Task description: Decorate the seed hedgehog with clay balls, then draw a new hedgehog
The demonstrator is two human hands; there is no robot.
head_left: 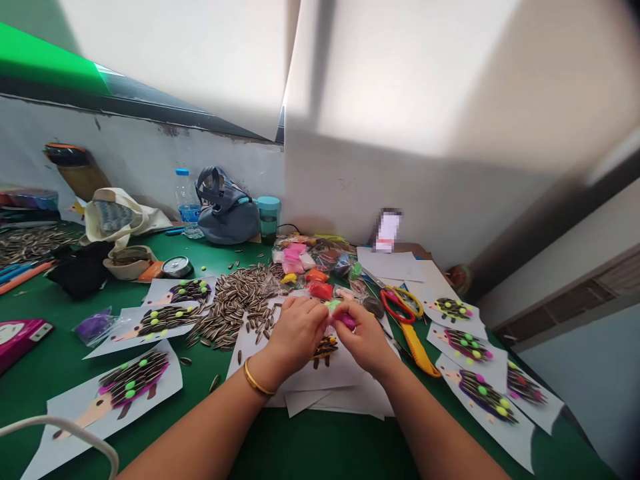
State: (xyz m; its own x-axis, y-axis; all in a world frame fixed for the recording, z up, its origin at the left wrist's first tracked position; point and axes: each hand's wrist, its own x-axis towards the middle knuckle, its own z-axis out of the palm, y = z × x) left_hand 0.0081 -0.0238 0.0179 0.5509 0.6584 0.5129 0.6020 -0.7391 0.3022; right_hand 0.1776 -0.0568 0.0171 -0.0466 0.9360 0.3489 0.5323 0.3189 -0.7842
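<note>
My left hand (pixel 297 332), with a gold bangle (pixel 259 378) on its wrist, pinches a small lump of green modelling clay (pixel 333 305). My right hand (pixel 363 335) is close beside it, its fingers gripping a bit of magenta clay (pixel 347 321). The two hands nearly touch above a stack of white paper sheets (pixel 340 393). Partly hidden under them lies a paper hedgehog (pixel 325 349) covered in dark striped sunflower seeds (pixel 235 307), and more of these seeds lie heaped to the left.
Finished seed hedgehog cards (pixel 117 400) surround the hands on a green table mat (pixel 70 373). Red-handled scissors (pixel 397 305), a yellow craft knife (pixel 419 350) and bagged clay (pixel 300 260) lie ahead. A water bottle (pixel 187 203), grey bag (pixel 227 208) and teal cup (pixel 269 219) stand by the wall.
</note>
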